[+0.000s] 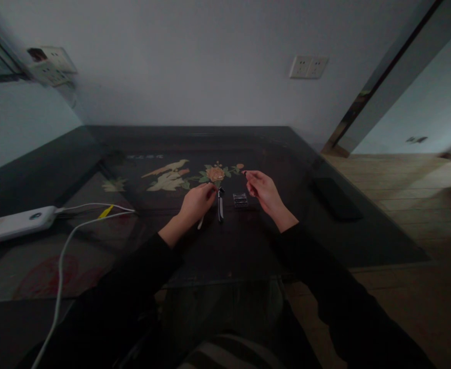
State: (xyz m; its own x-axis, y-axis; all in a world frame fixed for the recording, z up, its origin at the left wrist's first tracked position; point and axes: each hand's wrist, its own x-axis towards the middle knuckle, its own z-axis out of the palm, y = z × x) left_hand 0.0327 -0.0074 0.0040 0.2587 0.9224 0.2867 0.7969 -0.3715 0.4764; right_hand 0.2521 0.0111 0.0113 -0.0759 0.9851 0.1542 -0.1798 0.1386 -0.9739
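Observation:
My left hand (199, 201) is closed, fingertips pinched together, over the middle of the dark table. From beneath it pokes the end of a thin whitish stick (200, 223); whether the fingers grip it is hidden. Just to the right lies a slim black-and-silver hand tool (220, 206), its small head pointing away from me. A small clear case (240, 200) with dark and shiny contents sits between that tool and my right hand (264, 191). The right thumb and index finger pinch a tiny dark piece (244, 173), too small to name, above the tabletop.
The glossy dark table (248, 251) bears a printed flower-and-bird picture (167, 180). A black phone-like slab (336, 199) lies at right. At left is a white power strip (18, 225) with a white cable (61, 266) and yellow tag (105, 211). A wall stands behind.

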